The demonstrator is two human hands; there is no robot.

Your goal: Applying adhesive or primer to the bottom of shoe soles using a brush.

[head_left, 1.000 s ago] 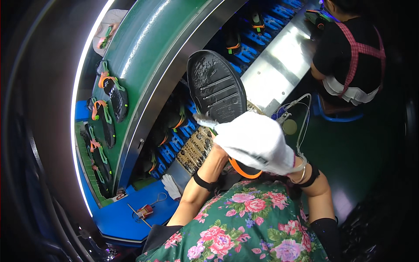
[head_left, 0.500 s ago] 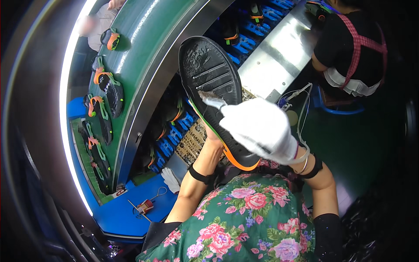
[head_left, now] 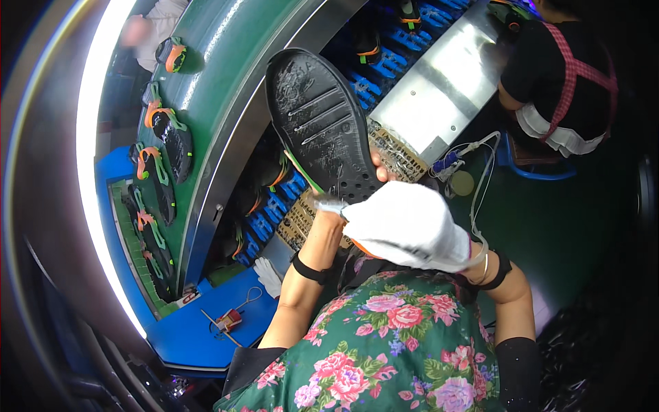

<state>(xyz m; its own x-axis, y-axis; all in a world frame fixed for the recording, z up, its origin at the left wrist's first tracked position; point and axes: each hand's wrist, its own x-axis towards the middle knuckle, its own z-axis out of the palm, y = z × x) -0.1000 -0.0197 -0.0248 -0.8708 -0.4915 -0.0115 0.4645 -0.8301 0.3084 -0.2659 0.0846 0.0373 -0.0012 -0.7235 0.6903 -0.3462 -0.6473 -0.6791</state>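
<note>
A large black shoe sole (head_left: 317, 113) with grooves, small holes and glossy wet smears is tilted up in front of me. Green and orange trim shows along its edge. My bare left hand (head_left: 379, 167) supports it from beneath, its fingertips curling round the right edge; the palm is hidden behind the sole. In a white glove, my right hand (head_left: 405, 223) closes round a small brush (head_left: 328, 204), whose bristles lie by the sole's lower left edge, above my left wrist. The glove covers the heel end of the sole.
A green conveyor (head_left: 213, 82) at left carries several black sandals with orange and green straps. Beyond the sole are blue racks (head_left: 391, 63) and a metal panel (head_left: 439, 89). A blue side table (head_left: 199, 340) bears a white glove (head_left: 268, 276). A co-worker (head_left: 559, 82) sits at right.
The brush and my gloved right hand have moved down and left, from the sole's middle toward its lower left edge. The sole has shifted slightly up and left, and my left fingertips have come into sight.
</note>
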